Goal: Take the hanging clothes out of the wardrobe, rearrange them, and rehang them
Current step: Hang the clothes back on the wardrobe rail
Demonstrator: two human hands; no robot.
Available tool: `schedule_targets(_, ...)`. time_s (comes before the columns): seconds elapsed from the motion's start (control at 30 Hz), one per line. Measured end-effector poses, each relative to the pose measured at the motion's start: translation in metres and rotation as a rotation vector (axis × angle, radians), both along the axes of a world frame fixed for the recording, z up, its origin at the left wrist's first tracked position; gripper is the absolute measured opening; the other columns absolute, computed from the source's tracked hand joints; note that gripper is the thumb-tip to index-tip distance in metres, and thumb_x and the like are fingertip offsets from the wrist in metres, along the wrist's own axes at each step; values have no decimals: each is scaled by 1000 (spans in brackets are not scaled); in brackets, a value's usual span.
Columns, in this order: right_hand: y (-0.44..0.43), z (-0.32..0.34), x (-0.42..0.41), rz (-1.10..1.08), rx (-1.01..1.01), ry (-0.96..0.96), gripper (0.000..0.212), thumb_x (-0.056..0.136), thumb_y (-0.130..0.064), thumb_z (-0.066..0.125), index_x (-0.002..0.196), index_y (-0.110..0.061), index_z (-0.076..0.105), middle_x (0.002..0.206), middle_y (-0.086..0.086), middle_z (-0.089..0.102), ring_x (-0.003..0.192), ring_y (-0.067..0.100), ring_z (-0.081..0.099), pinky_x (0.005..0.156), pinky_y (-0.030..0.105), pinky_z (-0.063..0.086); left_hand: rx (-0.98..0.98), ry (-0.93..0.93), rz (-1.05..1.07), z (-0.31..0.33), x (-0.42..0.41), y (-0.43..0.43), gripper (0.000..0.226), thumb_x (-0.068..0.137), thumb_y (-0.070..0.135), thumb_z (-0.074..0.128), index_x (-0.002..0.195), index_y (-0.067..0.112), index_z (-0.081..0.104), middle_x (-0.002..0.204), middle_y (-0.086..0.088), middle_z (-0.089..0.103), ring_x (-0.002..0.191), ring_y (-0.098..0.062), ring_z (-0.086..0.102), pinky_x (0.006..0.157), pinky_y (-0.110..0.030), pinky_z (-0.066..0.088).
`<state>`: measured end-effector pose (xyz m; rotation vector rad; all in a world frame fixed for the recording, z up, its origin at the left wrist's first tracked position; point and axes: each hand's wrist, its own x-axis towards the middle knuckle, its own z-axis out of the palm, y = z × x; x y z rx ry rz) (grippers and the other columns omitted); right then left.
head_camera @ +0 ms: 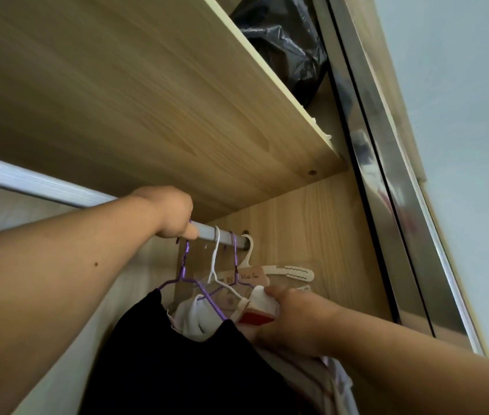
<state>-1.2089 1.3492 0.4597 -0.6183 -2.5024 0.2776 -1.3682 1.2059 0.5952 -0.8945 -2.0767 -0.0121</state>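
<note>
One black bag [282,46] on the wardrobe shelf [147,100]

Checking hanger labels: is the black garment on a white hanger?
No, the black garment hangs on the purple hanger whose hook the left hand grips at the rail.

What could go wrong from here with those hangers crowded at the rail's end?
1. The purple hanger gripped by the left hand crosses the wire of the white hanger, so they may tangle.
2. The black garment sits low on its arms and could slip off.
3. The right hand pinching the white and red garment might tug it off its hanger.
</note>
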Motion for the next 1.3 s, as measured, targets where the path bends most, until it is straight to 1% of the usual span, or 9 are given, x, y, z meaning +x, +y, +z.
schedule_targets(0.17,-1,-5,17,-24,290,265,92,77,-64,61,147,-38,7,144,1,35,127,21,41,102,31,36,188,174,-297,-30,9,7,60,82,61,54,133,31,47,135,2,49,119,-23,50,91,-35,44)
schedule_targets(0.27,-4,-10,40,-128,681,369,85,83,-56,55,149,-33,6,149,2,26,135,23,28,111,37,26,299,358,-735,-69,42,14,58,80,45,57,134,25,50,138,-1,49,124,-24,47,99,-38,42)
schedule_targets(0.4,-15,-21,79,-204,877,356,73,88,-48,40,150,-21,12,157,8,17,145,24,11,114,36,3,272,435,-874,-121,100,25,69,72,45,47,135,20,49,141,-4,47,127,-25,45,103,-41,41)
schedule_targets(0.5,-28,-31,112,-213,847,337,72,84,-49,29,149,-19,20,155,6,22,146,24,12,120,43,12,243,423,-877,-143,139,33,72,74,45,55,140,19,43,148,-7,38,134,-28,38,107,-43,34)
schedule_targets(0.73,-21,-75,235,-504,702,188,82,90,-55,44,148,-31,-9,159,-3,-9,146,19,-14,117,38,-2,173,287,-934,-184,244,66,82,79,61,39,150,25,18,156,0,24,142,-22,25,106,-33,9)
schedule_targets(0.8,-20,-94,285,-595,678,125,83,89,-57,44,147,-32,-10,159,-4,-10,145,18,-14,115,36,-4,89,300,-943,-202,282,76,80,79,61,40,148,21,28,152,-3,35,137,-24,37,105,-34,18)
schedule_targets(0.9,-27,-133,372,-722,586,17,82,87,-58,46,146,-37,-8,158,-5,-8,146,17,-10,116,41,0,7,274,-1095,-235,351,92,80,75,56,45,142,14,41,143,-9,46,128,-26,48,99,-41,42)
schedule_targets(1.03,-48,-201,503,-844,400,-221,80,86,-56,49,145,-41,-2,157,-4,-4,145,19,5,117,45,13,-179,93,-1277,-297,471,108,85,81,62,31,151,25,1,158,-1,6,144,-19,11,114,-41,18)
schedule_targets(1.3,-148,-329,734,-1169,34,-411,77,84,-51,55,147,-37,13,156,-2,9,140,23,21,111,44,23,-538,-168,-1579,-441,725,72,82,86,55,43,151,27,1,159,-1,1,144,-21,5,114,-47,15)
